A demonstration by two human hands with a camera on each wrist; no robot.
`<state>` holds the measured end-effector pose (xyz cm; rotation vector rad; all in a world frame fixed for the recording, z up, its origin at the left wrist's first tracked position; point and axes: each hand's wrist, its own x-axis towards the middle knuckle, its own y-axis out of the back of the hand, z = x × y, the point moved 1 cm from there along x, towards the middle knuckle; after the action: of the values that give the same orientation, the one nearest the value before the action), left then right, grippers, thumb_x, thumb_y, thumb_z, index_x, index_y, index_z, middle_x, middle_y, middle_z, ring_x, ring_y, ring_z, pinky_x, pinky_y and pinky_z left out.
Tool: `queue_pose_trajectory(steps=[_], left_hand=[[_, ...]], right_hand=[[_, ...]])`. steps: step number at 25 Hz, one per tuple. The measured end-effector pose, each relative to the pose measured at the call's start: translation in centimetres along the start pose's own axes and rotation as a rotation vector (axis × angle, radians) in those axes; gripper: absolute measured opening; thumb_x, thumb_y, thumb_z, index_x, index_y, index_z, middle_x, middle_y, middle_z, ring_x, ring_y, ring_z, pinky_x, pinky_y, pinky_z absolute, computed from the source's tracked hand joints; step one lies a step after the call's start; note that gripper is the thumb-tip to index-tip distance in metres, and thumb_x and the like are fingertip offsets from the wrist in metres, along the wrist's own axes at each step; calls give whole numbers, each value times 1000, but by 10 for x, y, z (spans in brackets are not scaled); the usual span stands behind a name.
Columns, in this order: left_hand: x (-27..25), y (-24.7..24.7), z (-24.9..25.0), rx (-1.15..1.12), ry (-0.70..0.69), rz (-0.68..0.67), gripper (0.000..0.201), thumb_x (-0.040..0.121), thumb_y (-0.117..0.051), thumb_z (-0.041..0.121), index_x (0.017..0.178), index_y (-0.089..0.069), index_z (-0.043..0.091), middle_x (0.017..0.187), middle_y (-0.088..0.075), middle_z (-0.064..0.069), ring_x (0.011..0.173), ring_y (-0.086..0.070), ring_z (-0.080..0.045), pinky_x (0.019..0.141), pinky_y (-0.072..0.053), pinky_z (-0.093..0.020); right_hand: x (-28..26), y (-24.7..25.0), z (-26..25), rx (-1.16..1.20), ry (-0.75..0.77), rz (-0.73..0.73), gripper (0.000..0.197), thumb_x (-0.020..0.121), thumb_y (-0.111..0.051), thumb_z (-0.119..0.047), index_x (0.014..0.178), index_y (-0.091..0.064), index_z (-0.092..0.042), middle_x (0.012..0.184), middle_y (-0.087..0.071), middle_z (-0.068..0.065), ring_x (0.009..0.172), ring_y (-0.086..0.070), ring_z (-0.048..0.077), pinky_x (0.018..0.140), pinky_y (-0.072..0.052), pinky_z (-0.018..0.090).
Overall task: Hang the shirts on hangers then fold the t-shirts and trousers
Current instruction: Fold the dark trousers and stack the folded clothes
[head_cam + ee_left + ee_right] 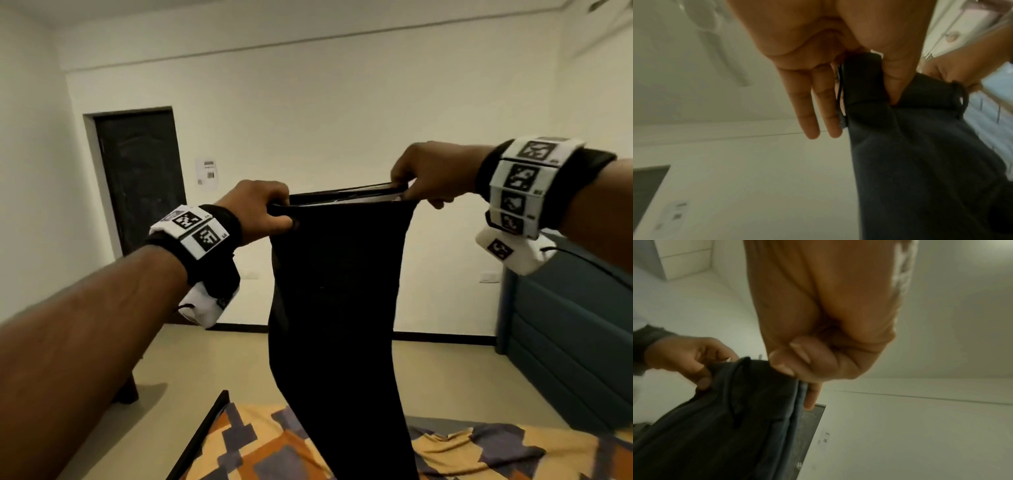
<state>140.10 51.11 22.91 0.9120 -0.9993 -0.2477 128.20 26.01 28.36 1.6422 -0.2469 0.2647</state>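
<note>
1. My left hand (pixel 260 210) and right hand (pixel 428 174) each pinch one end of the trousers (pixel 337 308) at the top edge, held up in the air.
2. The trousers hang straight down from my grip, long axis vertical, lower end reaching the bed (pixel 479 452) below; both hands are equally near.
3. Only the left wrist view shows two fingers (pixel 807 113) straight beside the cloth.

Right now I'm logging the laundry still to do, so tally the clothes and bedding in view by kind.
Black trousers, held up at the waistband by the left hand and right hand: 1
Patterned bedsheet beneath: 1
Shirts, t-shirts, hangers: 0
Total: 2
</note>
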Motion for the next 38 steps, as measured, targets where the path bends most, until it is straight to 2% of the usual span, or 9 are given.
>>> queue_pose_trajectory(steps=[4,7,9,13,16,22,26,30,38], left_hand=[[19,2,50,-275,-51,108,16,54,-68,40,63,-59,29,63,-56,6,60,-54,-12,60,-49,-28],[29,-3,96,-334,-95,180,12,59,-64,27,66,-58,21,61,-53,6,58,-49,-10,57,-42,-26],[29,-7,121,-381,-99,219,11,61,-62,22,70,-56,20,63,-53,5,57,-48,-10,56,-42,-25],[21,-11,163,-600,-81,202,42,67,-72,5,100,-54,23,74,-59,-2,64,-57,-13,60,-51,-28],[7,-17,175,-757,-40,234,54,61,-84,2,104,-62,25,82,-69,-1,77,-66,-16,73,-56,-31],[-60,-50,183,-752,10,108,39,61,-81,15,98,-68,21,92,-71,-9,87,-68,-23,81,-56,-32],[-117,-80,185,-761,12,6,27,70,-73,10,93,-61,17,82,-68,-4,77,-65,-17,74,-55,-27],[-150,-101,176,-810,6,-16,25,65,-80,22,83,-64,15,81,-67,2,79,-65,-17,74,-56,-31],[-163,-103,141,-730,-113,-8,26,62,-83,25,73,-59,24,69,-59,4,65,-53,-9,65,-45,-19]], right_hand=[[-31,26,45,360,-95,64,18,86,-57,6,85,-70,-5,61,-62,8,39,-53,11,39,-44,22],[-66,43,72,723,-153,22,14,87,-63,-2,98,-67,5,71,-67,13,60,-68,22,56,-59,30],[-86,44,84,875,-113,-70,36,75,-77,-15,104,-67,4,84,-69,12,77,-69,25,70,-60,31],[-120,39,111,449,9,82,34,66,-85,-9,95,-72,-19,86,-71,0,71,-67,17,72,-55,33],[-138,35,125,543,45,293,15,73,-78,-2,82,-69,-10,70,-65,-5,48,-56,15,49,-48,33],[-183,4,135,825,96,68,32,75,-75,-1,105,-64,-8,79,-60,3,46,-38,21,39,-31,24],[-222,-36,128,813,46,-5,18,79,-72,-14,93,-66,-6,70,-62,1,54,-53,13,44,-42,25],[-253,-66,120,923,74,17,23,71,-71,-19,91,-63,-11,90,-67,11,78,-62,13,70,-53,23],[-268,-85,89,1020,95,124,28,68,-75,-3,95,-66,-3,85,-72,6,78,-68,17,75,-55,23]])
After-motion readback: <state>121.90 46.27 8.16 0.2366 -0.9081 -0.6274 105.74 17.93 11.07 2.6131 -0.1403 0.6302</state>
